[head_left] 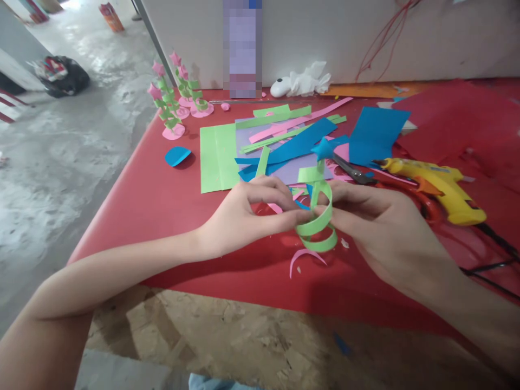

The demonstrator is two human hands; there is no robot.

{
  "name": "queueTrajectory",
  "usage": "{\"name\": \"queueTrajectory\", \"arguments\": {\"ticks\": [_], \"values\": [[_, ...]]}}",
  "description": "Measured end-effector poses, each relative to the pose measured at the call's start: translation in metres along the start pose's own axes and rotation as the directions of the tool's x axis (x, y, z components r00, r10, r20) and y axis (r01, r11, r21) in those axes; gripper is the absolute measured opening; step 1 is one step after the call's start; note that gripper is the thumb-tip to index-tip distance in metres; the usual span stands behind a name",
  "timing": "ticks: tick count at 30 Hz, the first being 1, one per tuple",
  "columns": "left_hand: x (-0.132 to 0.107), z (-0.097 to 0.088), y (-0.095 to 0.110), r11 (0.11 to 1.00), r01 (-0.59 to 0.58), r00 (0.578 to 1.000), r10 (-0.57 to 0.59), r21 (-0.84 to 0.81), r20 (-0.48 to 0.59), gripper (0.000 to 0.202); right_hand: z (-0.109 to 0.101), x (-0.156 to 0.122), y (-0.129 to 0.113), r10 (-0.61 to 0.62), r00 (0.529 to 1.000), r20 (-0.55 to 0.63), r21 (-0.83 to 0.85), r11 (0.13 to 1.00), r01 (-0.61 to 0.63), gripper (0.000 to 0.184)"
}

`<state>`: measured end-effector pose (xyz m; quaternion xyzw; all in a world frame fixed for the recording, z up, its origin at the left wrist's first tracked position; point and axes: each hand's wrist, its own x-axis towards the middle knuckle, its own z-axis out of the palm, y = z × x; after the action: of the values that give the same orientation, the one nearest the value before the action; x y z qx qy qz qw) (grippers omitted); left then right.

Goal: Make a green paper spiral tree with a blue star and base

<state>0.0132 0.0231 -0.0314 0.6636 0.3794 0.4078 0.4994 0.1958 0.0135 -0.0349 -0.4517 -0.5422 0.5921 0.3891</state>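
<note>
Between my two hands is a paper flower: a blue paper star (322, 150) on top of a green paper stem with curled green strips (319, 245) winding round it. The thumb and fingertips of my left hand (264, 208) pinch the curled strip from the left. From the right, my right hand (368, 222) grips the stem between thumb and fingers, its fingertips partly hidden behind the curls. A thin pink paper strip (305, 252) lies on the red tabletop (170, 211) just below the flower.
Green sheets (217, 157), blue strips (303, 142) and pink strips lie behind my hands. A yellow glue gun (441, 187) with a black cable rests at right, beside scissors (351, 169). Finished pink flowers (173, 116) stand at back left, near a blue paper round (177, 156).
</note>
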Motion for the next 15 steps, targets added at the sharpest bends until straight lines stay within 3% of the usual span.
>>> {"name": "queueTrajectory", "arguments": {"ticks": [3,9,15], "values": [[0.000,-0.001,0.002,0.999,-0.041,0.999,0.041,-0.017,-0.018,0.026,-0.001,0.002,0.000,-0.007,0.998,-0.067,-0.087,0.996,0.002,0.013],[-0.001,-0.001,-0.002,0.992,-0.126,0.989,0.124,-0.028,-0.085,0.014,0.004,0.000,-0.009,-0.070,0.993,-0.091,-0.174,0.983,0.054,0.011],[0.000,0.001,-0.010,0.996,-0.081,0.993,0.077,-0.044,-0.092,0.013,0.010,-0.003,-0.009,-0.109,0.991,-0.075,-0.240,0.967,0.088,0.013]]}}
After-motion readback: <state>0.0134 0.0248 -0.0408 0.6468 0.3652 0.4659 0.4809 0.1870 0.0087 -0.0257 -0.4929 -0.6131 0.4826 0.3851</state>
